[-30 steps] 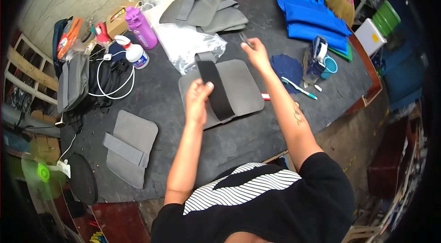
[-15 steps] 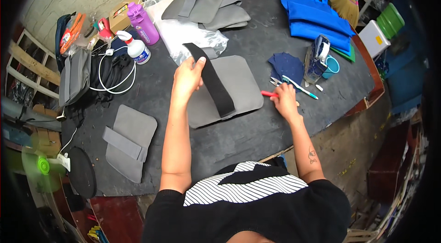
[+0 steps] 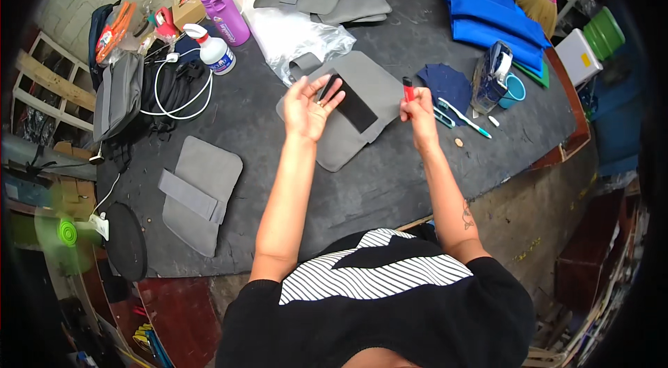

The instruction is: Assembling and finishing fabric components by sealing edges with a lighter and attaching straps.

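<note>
My left hand [image 3: 309, 109] is over the left part of a grey padded fabric panel [image 3: 376, 79], palm up with its fingers apart. A black strap [image 3: 355, 109] lies slantwise on the panel, its upper end right at those fingertips. No firm grip on the strap shows. A grey strap loop [image 3: 305, 62] sticks out at the panel's far left edge. Beside the panel's right edge, my right hand [image 3: 419, 117] is closed around a slim red stick-like thing with a dark end [image 3: 408, 92], held upright. Its lower part is hidden in the fist.
Right of my right hand lie pens [image 3: 473, 124], dark blue fabric [image 3: 445, 85], a clear case [image 3: 492, 76] and a teal cup [image 3: 513, 92]. Another grey panel [image 3: 202, 187] lies left. Behind are stacked grey panels [image 3: 327, 3], a spray bottle [image 3: 214, 51], a purple bottle [image 3: 226, 14] and blue bags [image 3: 490, 13].
The black strap has come down flatter onto the panel, and the panel has turned. My left hand's fingers have spread. My right hand has lifted the red thing from lying to upright.
</note>
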### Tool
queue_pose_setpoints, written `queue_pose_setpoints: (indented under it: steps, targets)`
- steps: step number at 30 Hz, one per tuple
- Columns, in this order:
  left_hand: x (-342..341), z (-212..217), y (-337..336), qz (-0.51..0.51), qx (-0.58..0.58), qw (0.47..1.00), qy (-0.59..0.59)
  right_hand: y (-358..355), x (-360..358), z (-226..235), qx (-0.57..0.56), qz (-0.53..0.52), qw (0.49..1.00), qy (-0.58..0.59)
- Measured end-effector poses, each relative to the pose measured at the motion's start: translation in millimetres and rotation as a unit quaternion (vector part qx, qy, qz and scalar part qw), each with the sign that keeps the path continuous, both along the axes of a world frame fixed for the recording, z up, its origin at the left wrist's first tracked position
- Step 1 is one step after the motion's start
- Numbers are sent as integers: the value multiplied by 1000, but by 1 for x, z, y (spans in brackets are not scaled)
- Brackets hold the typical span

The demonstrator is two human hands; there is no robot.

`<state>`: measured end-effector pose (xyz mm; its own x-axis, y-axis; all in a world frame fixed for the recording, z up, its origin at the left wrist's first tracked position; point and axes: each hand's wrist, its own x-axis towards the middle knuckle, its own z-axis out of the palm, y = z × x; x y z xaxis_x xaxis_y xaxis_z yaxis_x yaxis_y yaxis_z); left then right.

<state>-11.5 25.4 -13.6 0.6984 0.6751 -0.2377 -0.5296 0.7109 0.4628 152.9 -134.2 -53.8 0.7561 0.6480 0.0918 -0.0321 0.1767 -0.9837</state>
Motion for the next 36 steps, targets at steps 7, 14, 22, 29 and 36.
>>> queue_pose_setpoints:
  steps: [7, 14, 22, 29, 36]
  targets:
    - [9, -21, -16, 1, 96, 995, 38, 10, -27, 11, -29, 37, 999, 6]
    - [33, -15, -29, 87, 180, 979, -29, 18, -61, 17, -91, 53, 989, -103]
    - [28, -30, -24, 82, 143, 985, -50, 36, -92, 21, -58, 63, 979, -187]
    - [28, -17, -29, 95, 123, 988, 4, 40, -96, 21, -94, 44, 967, -232]
    - [28, -32, -23, 64, 145, 987, 2, 41, -93, 16, -143, 29, 945, -293]
